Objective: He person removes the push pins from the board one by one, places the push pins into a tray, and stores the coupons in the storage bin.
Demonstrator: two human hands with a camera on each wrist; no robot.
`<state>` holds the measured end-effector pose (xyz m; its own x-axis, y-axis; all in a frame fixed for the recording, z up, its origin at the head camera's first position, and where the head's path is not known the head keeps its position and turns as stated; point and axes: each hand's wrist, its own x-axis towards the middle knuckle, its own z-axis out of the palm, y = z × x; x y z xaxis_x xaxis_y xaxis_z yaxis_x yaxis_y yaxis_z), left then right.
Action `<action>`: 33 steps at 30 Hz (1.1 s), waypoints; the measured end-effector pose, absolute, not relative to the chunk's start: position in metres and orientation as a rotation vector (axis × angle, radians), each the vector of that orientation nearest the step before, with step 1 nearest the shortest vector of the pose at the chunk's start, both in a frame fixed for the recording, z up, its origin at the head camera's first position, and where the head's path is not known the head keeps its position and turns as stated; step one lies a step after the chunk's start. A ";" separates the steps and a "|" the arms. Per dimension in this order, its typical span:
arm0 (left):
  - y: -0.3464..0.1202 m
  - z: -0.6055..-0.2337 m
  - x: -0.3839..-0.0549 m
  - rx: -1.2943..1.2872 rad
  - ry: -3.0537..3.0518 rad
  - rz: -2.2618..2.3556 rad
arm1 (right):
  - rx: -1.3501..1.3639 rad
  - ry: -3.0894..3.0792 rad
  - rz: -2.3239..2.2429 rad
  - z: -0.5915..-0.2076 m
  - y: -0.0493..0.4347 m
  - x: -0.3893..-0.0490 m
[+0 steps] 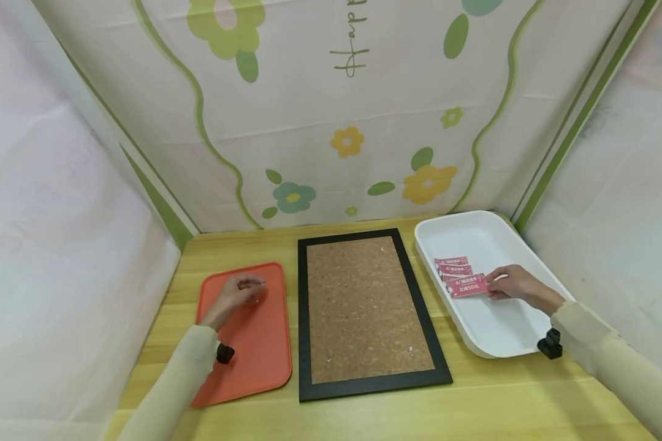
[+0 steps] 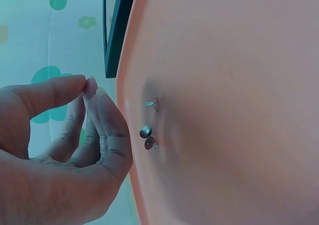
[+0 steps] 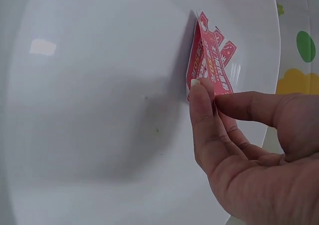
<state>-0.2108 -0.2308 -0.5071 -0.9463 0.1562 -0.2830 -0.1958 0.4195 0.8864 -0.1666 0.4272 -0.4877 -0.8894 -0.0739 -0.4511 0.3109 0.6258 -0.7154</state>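
My left hand [image 1: 241, 290] is over the red tray [image 1: 254, 361], thumb and fingertips brought together in a pinch. A glint like that of a thumbtack shows at these fingertips in the head view; the fingers hide most of it. Below them on the tray, several silver thumbtacks [image 2: 145, 132] lie loose in the left wrist view. At the right, my right hand [image 1: 512, 284] pinches the right end of a pink printed coupon [image 1: 466, 285] between thumb and fingers. More pink coupons [image 1: 453, 269] lie overlapping behind it in the white tray [image 1: 507, 334].
Between the trays lies a black-framed cork board [image 1: 369, 306], with small shiny spots near some of its corners. The wooden table [image 1: 364, 419] ends at a flower-printed cloth [image 1: 314, 135] at the back; pale cloth also hangs on both sides.
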 end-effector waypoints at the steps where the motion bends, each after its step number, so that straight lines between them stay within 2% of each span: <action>1: -0.232 -0.508 -0.209 -0.021 2.363 1.522 | 0.193 2.401 -1.176 -0.488 0.426 -0.167; 19: -0.238 -0.509 -0.205 -0.055 2.452 1.285 | 0.210 2.287 -1.154 -0.493 0.424 -0.162; 33: -0.246 -0.507 -0.193 0.033 2.473 1.162 | 0.187 2.364 -1.052 -0.481 0.423 -0.157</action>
